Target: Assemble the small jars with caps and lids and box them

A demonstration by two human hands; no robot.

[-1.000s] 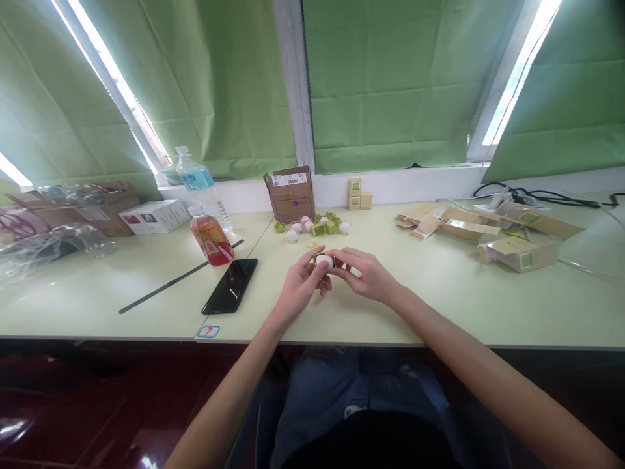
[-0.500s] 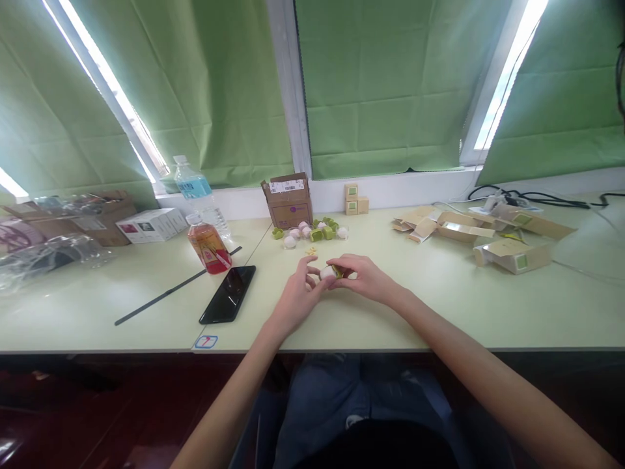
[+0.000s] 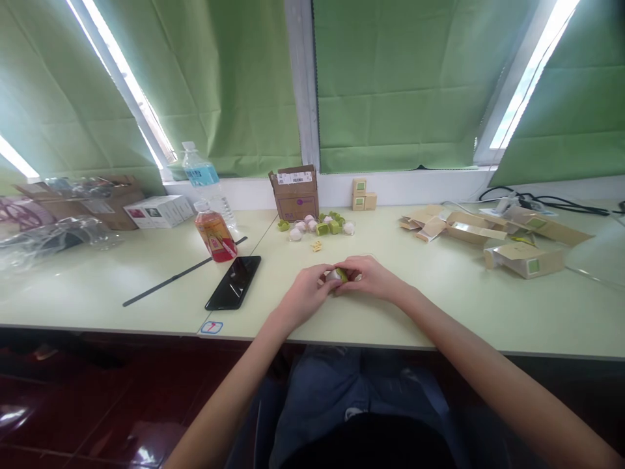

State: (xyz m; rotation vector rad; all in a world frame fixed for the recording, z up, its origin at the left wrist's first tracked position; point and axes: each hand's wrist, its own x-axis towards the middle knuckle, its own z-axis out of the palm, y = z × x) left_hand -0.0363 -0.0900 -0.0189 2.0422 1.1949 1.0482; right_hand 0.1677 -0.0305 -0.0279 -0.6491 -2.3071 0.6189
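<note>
Between my hands, just above the near middle of the table, is a small rounded white and green piece (image 3: 334,276). My left hand (image 3: 310,288) grips its white side with thumb and fingertips. On the green side, the fingers of my right hand (image 3: 367,279) are closed round it and hide part of it. Farther back lie several similar loose parts: green hollow shells (image 3: 322,228) and whitish-pink rounded pieces (image 3: 295,234). A few tiny yellow bits (image 3: 317,246) lie between that group and my hands.
Left of my hands are a black phone (image 3: 234,283), a red drink bottle (image 3: 215,233) and a clear water bottle (image 3: 204,179). A brown carton (image 3: 296,195) and small stacked boxes (image 3: 359,194) stand at the back. Opened cardboard boxes (image 3: 525,259) lie to the right.
My left fingers, partly raised before, have closed onto the piece. Both hands have drawn closer together around it. The whole view has shifted slightly.
</note>
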